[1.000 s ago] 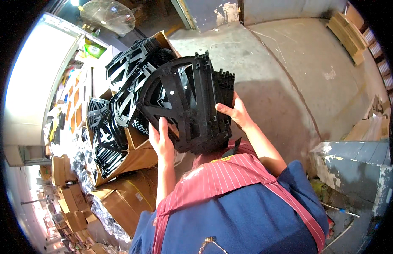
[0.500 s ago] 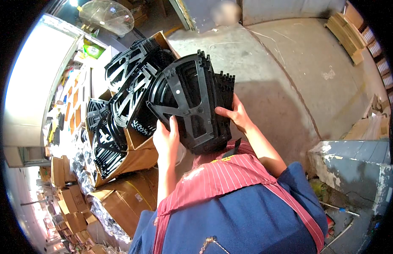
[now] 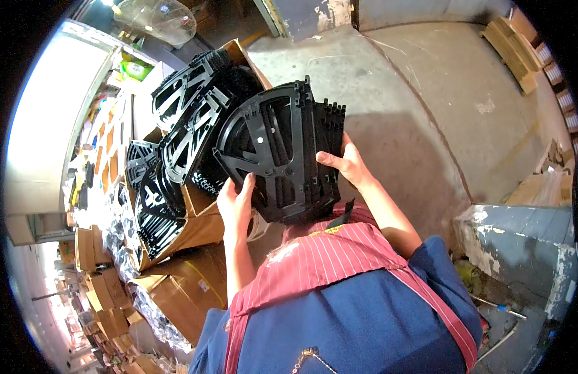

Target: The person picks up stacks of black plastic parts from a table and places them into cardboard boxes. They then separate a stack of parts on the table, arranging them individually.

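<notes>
Floor (image 3: 426, 93): bare concrete, one.
Boxes: one open box (image 3: 205, 212) left of the stack, packed with black panels (image 3: 189, 124) stood on edge, about four groups showing; further closed cartons (image 3: 176, 293) below, exact number not clear.
Stack (image 3: 282, 156): black slotted plastic panels, pressed face to face, raised at chest height above the apron (image 3: 326, 262); roughly six to eight, edges too tight for an exact count.
Left hand (image 3: 236, 202): one, fingers spread flat against the stack's front face, bracing it.
Right hand (image 3: 345, 165): one, curled round the rear edge, clamping the panels together.
</notes>
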### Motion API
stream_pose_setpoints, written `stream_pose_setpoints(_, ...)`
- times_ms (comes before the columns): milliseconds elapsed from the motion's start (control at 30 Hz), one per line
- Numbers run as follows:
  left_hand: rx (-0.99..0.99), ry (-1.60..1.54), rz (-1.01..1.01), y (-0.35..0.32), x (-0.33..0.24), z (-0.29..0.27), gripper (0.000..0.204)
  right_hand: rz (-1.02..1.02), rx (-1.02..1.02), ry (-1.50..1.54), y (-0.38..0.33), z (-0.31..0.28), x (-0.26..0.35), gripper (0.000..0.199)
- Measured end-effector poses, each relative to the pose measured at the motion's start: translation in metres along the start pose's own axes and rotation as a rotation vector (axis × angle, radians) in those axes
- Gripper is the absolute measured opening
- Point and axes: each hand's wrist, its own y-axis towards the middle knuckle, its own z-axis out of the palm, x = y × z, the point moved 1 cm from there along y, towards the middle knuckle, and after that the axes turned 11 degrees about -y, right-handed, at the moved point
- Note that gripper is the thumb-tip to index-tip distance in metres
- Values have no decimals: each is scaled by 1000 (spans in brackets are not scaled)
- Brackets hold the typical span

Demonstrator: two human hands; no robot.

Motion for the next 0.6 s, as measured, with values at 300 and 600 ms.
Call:
stream_pose_setpoints(300,118,-167,-8,0,6,8,39,-19,17,28,1,1,-4,92)
stream_pose_setpoints(600,51,-375,-82,-9,-25,8,37,-21,-33,-45,0,-2,-21,86)
